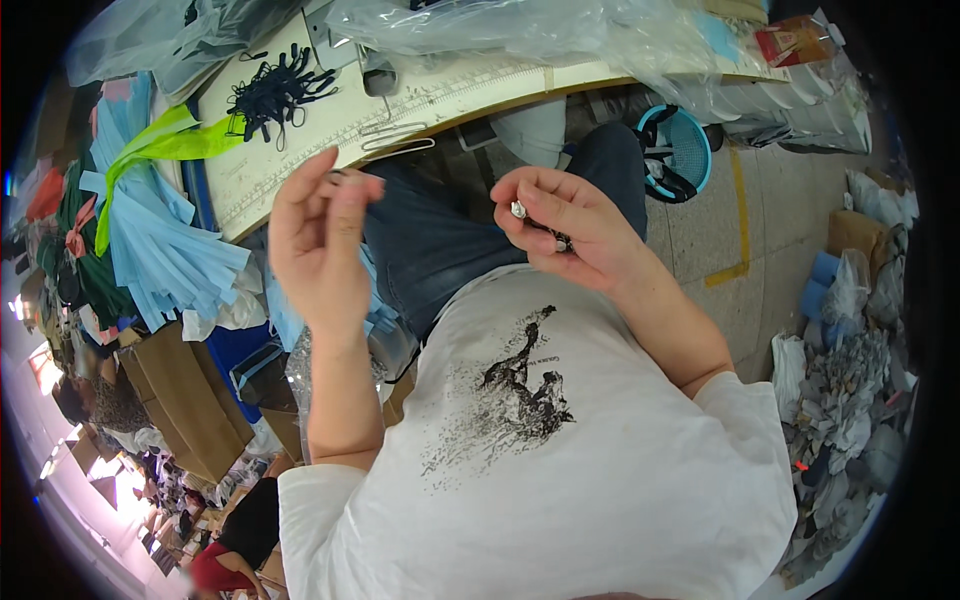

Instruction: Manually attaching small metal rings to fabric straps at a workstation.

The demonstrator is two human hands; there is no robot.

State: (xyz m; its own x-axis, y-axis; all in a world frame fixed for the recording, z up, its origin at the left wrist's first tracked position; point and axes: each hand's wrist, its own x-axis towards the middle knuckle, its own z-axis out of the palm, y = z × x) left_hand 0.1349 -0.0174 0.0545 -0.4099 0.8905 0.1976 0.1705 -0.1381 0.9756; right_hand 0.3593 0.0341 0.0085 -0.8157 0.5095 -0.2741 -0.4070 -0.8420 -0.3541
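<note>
My left hand (322, 240) is raised by the table's front edge, thumb and fingertips pinched together. A tiny dark bit shows at the fingertips, too small to name. My right hand (575, 225) is held over my lap with its fingers curled round small dark pieces with shiny silver ends (519, 210). The rest of them is hidden in the palm. On the table, beyond my left hand, lies a pile of dark navy cord loops (275, 95). A bent metal wire rack (398, 140) sticks out at the table edge nearby.
Light blue fabric strips (165, 240) and a neon green strip (150, 160) hang off the table's left end. Clear plastic sheets (520, 30) cover the table's (345, 110) back. A blue basket (690, 150) stands on the floor, right. Grey scraps (840, 420) are heaped far right.
</note>
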